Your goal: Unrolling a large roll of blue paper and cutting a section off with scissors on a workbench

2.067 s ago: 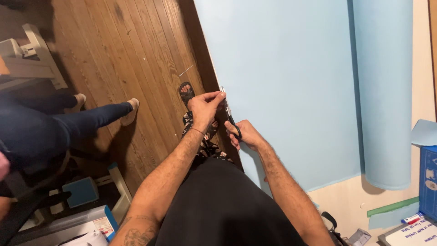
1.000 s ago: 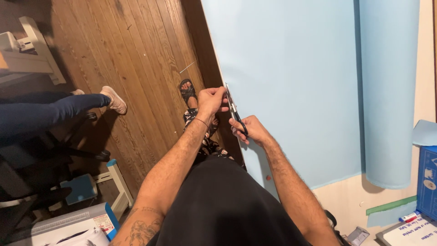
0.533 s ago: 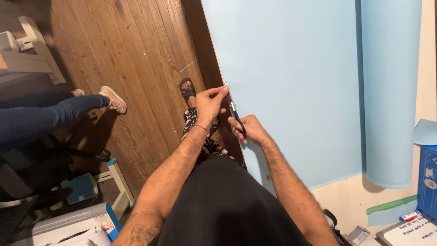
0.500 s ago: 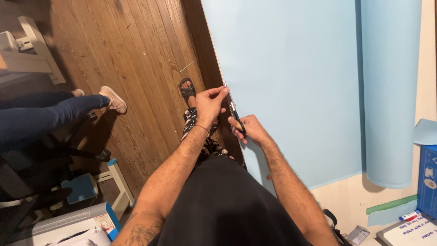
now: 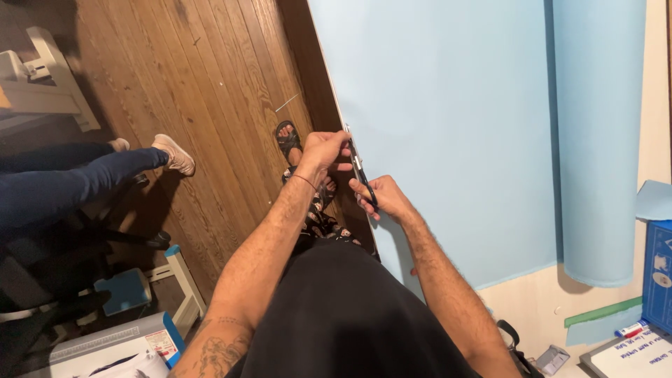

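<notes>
A wide light-blue paper sheet (image 5: 448,119) covers the table and unrolls from a roll (image 5: 598,140) on the right. Black-handled scissors (image 5: 362,179) sit at the sheet's left edge, and my right hand (image 5: 383,199) grips their handles. The blades point away from me along that edge. My left hand (image 5: 323,148) pinches the paper edge just ahead of the blades.
Wooden floor (image 5: 210,91) lies to the left, with my sandalled foot (image 5: 287,140) on it. Another person's legs in blue jeans (image 5: 77,182) stretch in from the left. A white stool (image 5: 42,84), a blue box (image 5: 656,273), green tape (image 5: 602,312) and a marker (image 5: 630,329) lie around.
The other person's leg swung left and settled. My hands and the scissors crept slightly farther along the paper's edge.
</notes>
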